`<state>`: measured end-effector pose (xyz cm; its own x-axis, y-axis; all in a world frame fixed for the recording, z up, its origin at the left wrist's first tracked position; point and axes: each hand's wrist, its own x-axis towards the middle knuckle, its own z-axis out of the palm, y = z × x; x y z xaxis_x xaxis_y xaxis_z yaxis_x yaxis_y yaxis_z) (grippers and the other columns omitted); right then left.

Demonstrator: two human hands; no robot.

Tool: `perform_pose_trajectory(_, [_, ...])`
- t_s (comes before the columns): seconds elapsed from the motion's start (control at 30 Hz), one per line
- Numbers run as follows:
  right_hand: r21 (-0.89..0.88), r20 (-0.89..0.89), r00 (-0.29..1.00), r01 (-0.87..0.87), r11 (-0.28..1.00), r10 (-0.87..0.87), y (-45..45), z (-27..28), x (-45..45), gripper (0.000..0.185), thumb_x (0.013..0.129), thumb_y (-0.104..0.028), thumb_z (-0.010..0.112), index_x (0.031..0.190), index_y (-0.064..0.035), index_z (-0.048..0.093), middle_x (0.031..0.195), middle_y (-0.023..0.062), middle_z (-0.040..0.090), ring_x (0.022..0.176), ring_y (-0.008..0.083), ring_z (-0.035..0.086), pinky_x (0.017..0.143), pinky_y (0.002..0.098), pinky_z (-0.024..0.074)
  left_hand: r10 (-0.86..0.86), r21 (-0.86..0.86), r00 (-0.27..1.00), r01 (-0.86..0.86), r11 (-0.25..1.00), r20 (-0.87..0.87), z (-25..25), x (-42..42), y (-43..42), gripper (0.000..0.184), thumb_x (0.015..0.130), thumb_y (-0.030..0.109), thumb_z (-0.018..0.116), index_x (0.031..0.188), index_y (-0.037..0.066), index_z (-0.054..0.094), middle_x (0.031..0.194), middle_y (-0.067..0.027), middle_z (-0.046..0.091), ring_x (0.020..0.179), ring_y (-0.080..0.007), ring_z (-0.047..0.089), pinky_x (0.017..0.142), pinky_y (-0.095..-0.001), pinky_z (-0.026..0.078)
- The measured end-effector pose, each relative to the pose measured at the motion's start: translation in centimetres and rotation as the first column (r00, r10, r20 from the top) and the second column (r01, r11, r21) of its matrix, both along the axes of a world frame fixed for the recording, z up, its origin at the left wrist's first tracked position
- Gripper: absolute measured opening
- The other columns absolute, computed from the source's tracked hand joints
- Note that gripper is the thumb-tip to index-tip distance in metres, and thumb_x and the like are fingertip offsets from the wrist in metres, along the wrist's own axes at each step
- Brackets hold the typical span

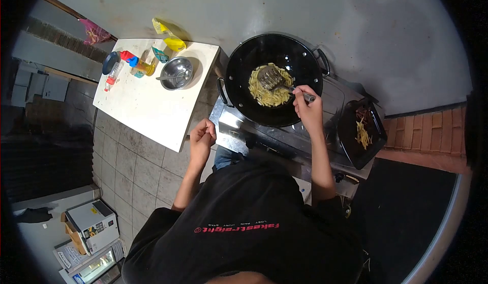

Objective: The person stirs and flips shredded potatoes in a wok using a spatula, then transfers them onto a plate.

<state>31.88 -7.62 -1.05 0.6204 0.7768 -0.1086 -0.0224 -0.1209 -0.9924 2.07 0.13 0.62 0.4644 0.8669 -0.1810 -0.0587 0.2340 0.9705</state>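
Observation:
My right hand [309,110] grips the handle of a slotted metal spatula [270,76]. The spatula's head rests among pale yellow cut strips [273,99] at the bottom of a large black wok [239,75]. These strips look like potato, and they lie in a loose pile. The wok sits on a metal stove [290,139]. My left hand [203,134] hangs in front of the stove, left of the wok, touching nothing. Its fingers are curled in, and no object shows in them.
A white table [152,118] at left holds a metal bowl [177,82] with a spoon, a yellow packet [174,42], and several bottles. Right of the wok, a black tray [374,142] carries yellow strips and darker pieces. A grey wall [376,30] stands behind the stove.

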Motion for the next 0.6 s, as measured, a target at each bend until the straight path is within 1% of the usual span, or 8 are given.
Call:
perform_pose_trajectory(0.13, [-0.059,0.047,0.999,-0.002,0.998,0.005,0.3,-0.5,0.1,0.018,0.096,-0.019,0.057,0.088,-0.0043,0.064,0.059,-0.0013,0.054,0.050,0.0042,0.049,0.047,0.0234,0.0371,0.009,0.002,1.000,-0.009,1.000,-0.011,0.0,-0.1,0.0,0.023,0.070,-0.011,0.033,0.076,0.007,0.046,0.063,0.0050,0.041,0.054,-0.0025,0.031,0.048,-0.0210,0.020])
perform_pose_trajectory(0.37, [-0.058,0.049,0.999,0.003,0.998,0.000,-0.1,0.1,-0.1,0.017,0.095,-0.018,0.058,0.088,-0.0031,0.063,0.058,-0.0011,0.053,0.051,0.0048,0.049,0.048,0.0237,0.0374,0.002,0.018,1.000,-0.001,1.000,-0.024,-0.1,-0.1,0.0,0.023,0.071,-0.010,0.032,0.076,0.007,0.046,0.062,0.0052,0.041,0.053,-0.0025,0.031,0.048,-0.0212,0.019])
perform_pose_trajectory(0.43, [-0.045,0.221,0.975,0.002,0.999,0.008,-0.4,0.4,-0.1,0.016,0.094,-0.016,0.059,0.090,-0.0015,0.062,0.059,0.0036,0.054,0.054,0.0081,0.052,0.051,0.0277,0.0409,0.002,0.009,1.000,-0.001,1.000,-0.022,-0.2,-0.1,0.0,0.024,0.071,-0.010,0.031,0.076,0.007,0.046,0.062,0.0051,0.041,0.053,-0.0025,0.031,0.048,-0.0212,0.019])
perform_pose_trajectory(0.47, [-0.045,0.222,0.975,0.003,0.999,0.007,-0.5,0.8,-0.2,0.016,0.094,-0.016,0.059,0.090,-0.0015,0.062,0.059,0.0036,0.054,0.054,0.0081,0.052,0.051,0.0277,0.0409,0.004,0.011,1.000,-0.004,1.000,-0.020,-0.2,-0.1,0.0,0.024,0.070,-0.010,0.031,0.076,0.007,0.047,0.062,0.0051,0.040,0.053,-0.0025,0.030,0.048,-0.0213,0.019])
perform_pose_trajectory(0.53, [0.011,0.385,0.922,-0.044,0.999,0.036,-0.8,1.9,-0.6,0.013,0.093,-0.013,0.060,0.091,-0.0004,0.060,0.067,0.0107,0.056,0.061,0.0168,0.057,0.058,0.0335,0.0445,0.006,0.014,1.000,-0.005,1.000,-0.018,-0.2,0.0,0.1,0.024,0.070,-0.010,0.031,0.076,0.007,0.047,0.062,0.0050,0.040,0.053,-0.0025,0.030,0.047,-0.0213,0.019])
perform_pose_trajectory(0.57, [0.011,0.386,0.922,-0.043,0.999,0.035,-0.9,2.6,-0.7,0.013,0.093,-0.013,0.060,0.091,-0.0004,0.060,0.067,0.0107,0.056,0.061,0.0168,0.057,0.058,0.0335,0.0445,0.003,0.010,1.000,-0.003,1.000,-0.014,-0.3,0.0,0.1,0.024,0.070,-0.010,0.031,0.076,0.007,0.047,0.062,0.0050,0.040,0.053,-0.0025,0.030,0.047,-0.0212,0.019])
perform_pose_trajectory(0.6, [0.035,0.487,0.870,-0.107,0.994,0.077,-1.1,3.4,-0.9,0.011,0.092,-0.013,0.060,0.092,-0.0012,0.060,0.074,0.0127,0.056,0.065,0.0229,0.058,0.060,0.0355,0.0452,0.000,0.007,1.000,0.000,1.000,-0.010,-0.3,0.0,0.1,0.024,0.070,-0.010,0.031,0.076,0.007,0.047,0.062,0.0049,0.040,0.053,-0.0025,0.030,0.047,-0.0212,0.019])
